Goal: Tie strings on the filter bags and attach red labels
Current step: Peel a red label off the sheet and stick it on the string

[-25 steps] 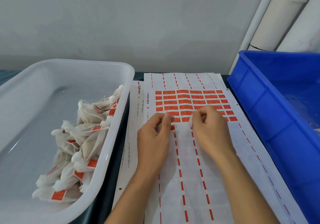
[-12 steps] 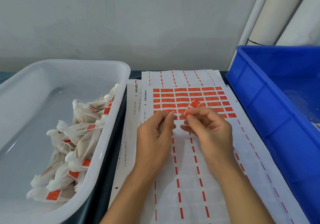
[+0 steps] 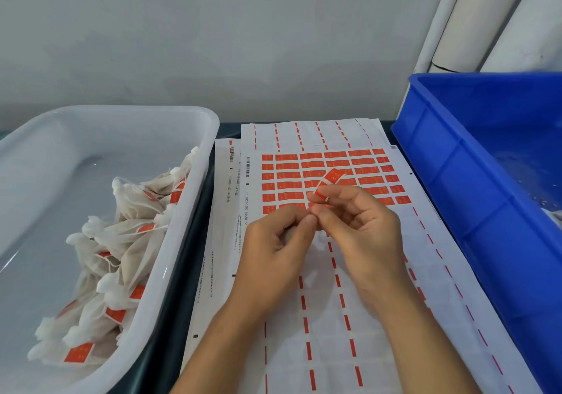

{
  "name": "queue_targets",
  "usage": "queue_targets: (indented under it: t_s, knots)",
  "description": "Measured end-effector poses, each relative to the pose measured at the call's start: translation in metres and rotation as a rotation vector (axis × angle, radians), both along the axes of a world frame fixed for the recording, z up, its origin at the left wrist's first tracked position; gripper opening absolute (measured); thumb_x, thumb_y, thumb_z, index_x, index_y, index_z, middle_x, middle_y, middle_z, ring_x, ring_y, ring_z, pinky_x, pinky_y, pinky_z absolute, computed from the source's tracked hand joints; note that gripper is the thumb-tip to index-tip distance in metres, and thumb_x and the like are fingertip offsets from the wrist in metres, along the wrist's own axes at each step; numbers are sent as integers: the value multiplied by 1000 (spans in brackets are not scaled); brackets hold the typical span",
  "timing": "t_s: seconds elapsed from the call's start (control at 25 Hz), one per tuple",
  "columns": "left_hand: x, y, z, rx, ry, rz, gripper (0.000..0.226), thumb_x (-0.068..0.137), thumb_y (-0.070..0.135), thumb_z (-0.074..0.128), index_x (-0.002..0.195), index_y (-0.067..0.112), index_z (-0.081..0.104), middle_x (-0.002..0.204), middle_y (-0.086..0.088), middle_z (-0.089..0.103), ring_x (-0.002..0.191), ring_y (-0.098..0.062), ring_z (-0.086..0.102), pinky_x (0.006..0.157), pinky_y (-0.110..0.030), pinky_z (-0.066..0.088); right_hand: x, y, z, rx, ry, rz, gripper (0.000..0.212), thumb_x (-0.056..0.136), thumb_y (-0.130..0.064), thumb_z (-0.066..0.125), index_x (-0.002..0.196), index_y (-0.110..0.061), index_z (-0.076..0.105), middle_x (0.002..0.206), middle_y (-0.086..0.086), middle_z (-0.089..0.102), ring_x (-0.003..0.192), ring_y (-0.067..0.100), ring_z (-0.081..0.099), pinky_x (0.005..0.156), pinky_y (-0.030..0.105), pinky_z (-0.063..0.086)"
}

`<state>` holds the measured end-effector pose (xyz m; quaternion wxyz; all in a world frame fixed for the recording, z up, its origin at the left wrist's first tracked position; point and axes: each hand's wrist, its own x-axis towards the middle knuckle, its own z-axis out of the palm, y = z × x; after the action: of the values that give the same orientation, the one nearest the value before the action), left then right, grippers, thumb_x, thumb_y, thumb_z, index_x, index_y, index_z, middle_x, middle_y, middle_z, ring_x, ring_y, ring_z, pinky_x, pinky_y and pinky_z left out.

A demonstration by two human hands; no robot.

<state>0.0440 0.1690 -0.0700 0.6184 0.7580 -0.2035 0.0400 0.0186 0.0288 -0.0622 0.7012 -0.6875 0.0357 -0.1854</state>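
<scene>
White tub [image 3: 194,138] sits on my left, with a pile of finished bags [image 3: 121,241] heaped against its right wall, red tags stuck on them. Blue crate [image 3: 456,199] is on my right, touching the edge of the paper. Behind it there are some white pipes [image 3: 486,19] leaning in the corner against the grey wall. In between, on the dark worktop [image 3: 226,129], a stack of label sheets [image 3: 334,317] is spread out; the top one has rows of red stickers left only at its far end, the near part is stripped down to backing with red dashes.

Both hands are over the sheet, right about where the red rows end, fingertips nearly touching each other. My right hand [image 3: 362,229] has a peeled label [image 3: 330,180] pinched between thumb and index finger, and it curls up and away from my fingers, above the remaining stickers. My left hand [image 3: 273,247] is curled, thumb and forefinger pressed together on something small and white, can't tell exactly what, could be string. Nothing blocks either hand.
</scene>
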Motion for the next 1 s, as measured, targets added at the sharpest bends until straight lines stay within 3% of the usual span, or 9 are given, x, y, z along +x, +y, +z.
queue_targets:
  t_s: [0.24,0.52,0.72,0.84,1.0]
  knots:
    - [2,1,-1,9,71,43,21,101,24,63,83,29,72,70,10,65,66,-4,57,62,-14,46,1,-1,1,-54,-9,-52,25,89,-18,78,104,-38,74,102,-23,76,100,-1,72,74,10,55]
    - [8,1,-1,-14,211,100,21,101,26,63,82,27,71,72,9,69,65,-3,64,61,-14,51,-1,1,3,12,-2,-230,11,90,-46,71,98,-41,75,94,-20,77,93,4,74,76,14,60]
    - [9,3,3,-103,268,97,24,103,28,61,83,26,73,71,5,68,64,-5,62,62,-15,52,-1,1,2,76,49,-100,36,92,-36,72,127,-41,63,96,-13,78,91,9,75,68,16,59]
    - [8,4,4,-106,253,86,24,103,26,61,83,28,75,75,5,70,68,-7,63,68,-18,55,0,4,1,110,110,-58,12,90,-34,72,102,-34,75,86,-6,78,83,12,76,63,17,58]
    - [9,4,4,-86,216,81,22,104,22,60,88,24,76,83,8,74,78,-3,67,73,-15,54,-2,5,4,156,151,26,23,81,-48,69,95,-32,78,78,1,75,68,15,71,64,20,57]
